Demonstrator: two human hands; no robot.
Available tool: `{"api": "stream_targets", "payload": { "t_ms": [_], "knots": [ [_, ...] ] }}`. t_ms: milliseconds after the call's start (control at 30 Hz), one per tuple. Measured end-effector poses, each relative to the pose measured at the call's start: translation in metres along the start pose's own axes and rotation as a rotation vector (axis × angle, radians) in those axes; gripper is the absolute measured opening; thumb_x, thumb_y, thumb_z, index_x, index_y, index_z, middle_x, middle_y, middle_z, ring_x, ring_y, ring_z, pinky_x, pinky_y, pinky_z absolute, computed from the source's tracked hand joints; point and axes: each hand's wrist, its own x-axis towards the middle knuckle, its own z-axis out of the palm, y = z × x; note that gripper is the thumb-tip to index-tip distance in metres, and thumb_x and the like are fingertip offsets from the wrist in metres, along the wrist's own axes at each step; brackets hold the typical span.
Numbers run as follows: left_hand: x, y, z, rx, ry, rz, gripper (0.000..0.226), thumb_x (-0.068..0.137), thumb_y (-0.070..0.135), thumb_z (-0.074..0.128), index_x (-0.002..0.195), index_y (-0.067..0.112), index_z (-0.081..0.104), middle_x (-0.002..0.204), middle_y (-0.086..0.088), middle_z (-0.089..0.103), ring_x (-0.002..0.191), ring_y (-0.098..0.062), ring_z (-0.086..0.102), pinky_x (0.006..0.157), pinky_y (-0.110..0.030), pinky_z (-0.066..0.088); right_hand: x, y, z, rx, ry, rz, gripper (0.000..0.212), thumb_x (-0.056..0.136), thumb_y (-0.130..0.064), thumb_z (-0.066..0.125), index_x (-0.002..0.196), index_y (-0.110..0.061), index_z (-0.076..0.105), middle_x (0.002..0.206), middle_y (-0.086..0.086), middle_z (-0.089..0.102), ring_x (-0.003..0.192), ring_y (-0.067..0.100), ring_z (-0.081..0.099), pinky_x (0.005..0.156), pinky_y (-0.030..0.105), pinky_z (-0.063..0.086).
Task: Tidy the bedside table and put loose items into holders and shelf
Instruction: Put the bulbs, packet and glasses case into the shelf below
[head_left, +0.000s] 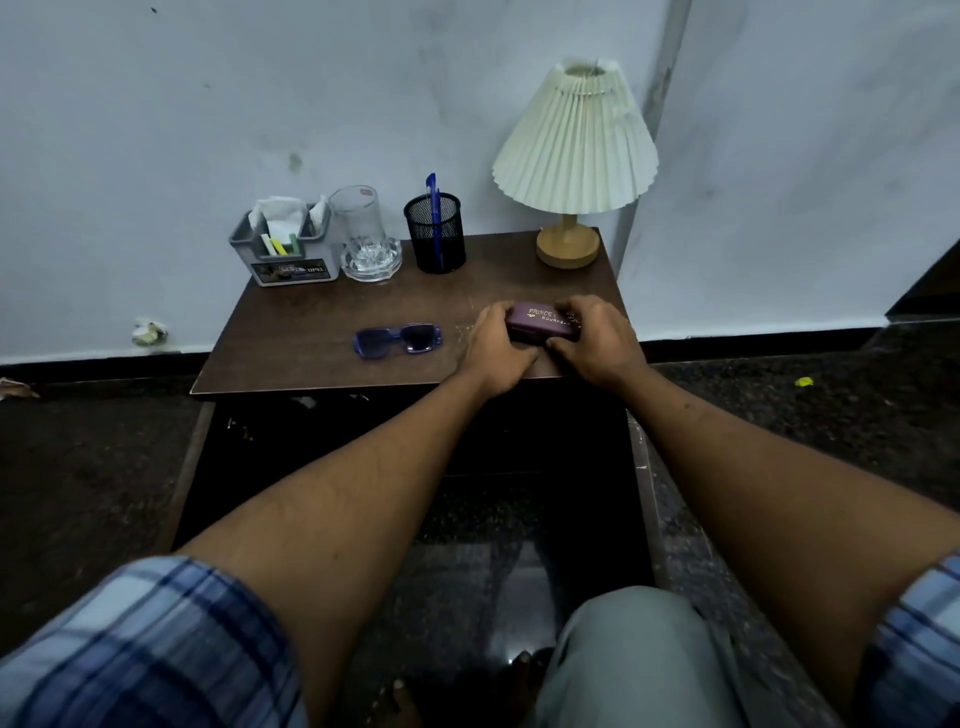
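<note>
A purple glasses case (540, 323) with gold lettering rests on the right side of the dark wooden bedside table (322, 332). My left hand (493, 351) grips its left end and my right hand (597, 345) grips its right end; the case looks closed. Blue sunglasses (397, 340) lie folded on the table top just left of my left hand. At the back stand a black mesh pen holder (435, 234) with a blue pen (432, 208) and a grey organiser (283, 249) holding tissues and small sticks.
A clear glass tumbler (363, 234) stands on a glass dish between the organiser and the pen holder. A pleated cream lamp (574, 156) occupies the back right corner. Below the table top is a dark open shelf (363, 441). White wall behind, dark floor around.
</note>
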Motion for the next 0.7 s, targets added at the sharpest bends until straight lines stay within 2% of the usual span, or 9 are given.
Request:
{"api": "stream_targets", "payload": {
  "t_ms": [200,333,400,533,600,700],
  "knots": [
    [-0.005,-0.003,-0.019,-0.037,-0.009,-0.043,0.077,0.078,0.015,0.080,0.145,0.008,0.043,0.143,-0.012,0.047,0.132,-0.024,0.049,0.114,-0.033,0.038,-0.005,-0.016,-0.004,0.037,-0.051,-0.046,0.055,0.080,-0.031,0.081,0.130,-0.021,0.061,0.127,0.005,0.063,0.117,0.025,0.059,0.098,0.037,0.049],
    [-0.026,-0.017,-0.046,-0.072,0.048,-0.073,0.077,0.075,0.018,0.083,0.142,0.010,0.046,0.139,-0.008,0.046,0.125,-0.020,0.051,0.104,-0.021,0.037,-0.014,-0.048,-0.003,0.071,-0.119,-0.117,0.057,0.080,-0.030,0.081,0.132,-0.020,0.060,0.127,0.003,0.062,0.118,0.022,0.057,0.096,0.033,0.047],
    [-0.038,-0.028,-0.064,-0.093,0.098,-0.106,0.077,0.073,0.019,0.085,0.140,0.009,0.049,0.135,-0.009,0.045,0.122,-0.020,0.052,0.106,-0.020,0.037,-0.019,-0.069,0.000,0.086,-0.158,-0.157,0.056,0.080,-0.031,0.081,0.131,-0.021,0.061,0.127,0.002,0.062,0.117,0.020,0.057,0.097,0.034,0.047],
    [-0.069,-0.056,-0.101,-0.194,0.121,-0.196,0.080,0.068,0.020,0.090,0.138,0.006,0.053,0.133,-0.011,0.044,0.121,-0.021,0.055,0.113,-0.031,0.041,-0.033,-0.114,0.011,0.092,-0.244,-0.249,0.056,0.080,-0.036,0.080,0.131,-0.019,0.062,0.128,0.003,0.062,0.118,0.019,0.058,0.100,0.033,0.049],
    [-0.086,-0.071,-0.113,-0.318,0.134,-0.256,0.081,0.066,0.017,0.092,0.136,0.005,0.054,0.134,-0.012,0.050,0.120,-0.024,0.059,0.111,-0.036,0.046,-0.041,-0.132,0.019,0.083,-0.266,-0.299,0.053,0.081,-0.033,0.080,0.129,-0.018,0.065,0.125,0.004,0.065,0.116,0.019,0.060,0.097,0.030,0.048],
    [-0.109,-0.093,-0.123,-0.580,0.156,-0.354,0.075,0.066,0.009,0.091,0.133,0.010,0.056,0.126,-0.015,0.063,0.115,-0.029,0.066,0.103,-0.044,0.053,-0.052,-0.154,0.033,0.094,-0.284,-0.349,0.045,0.080,-0.031,0.080,0.122,-0.017,0.070,0.118,0.004,0.069,0.110,0.021,0.064,0.093,0.036,0.053]
  ]
}}
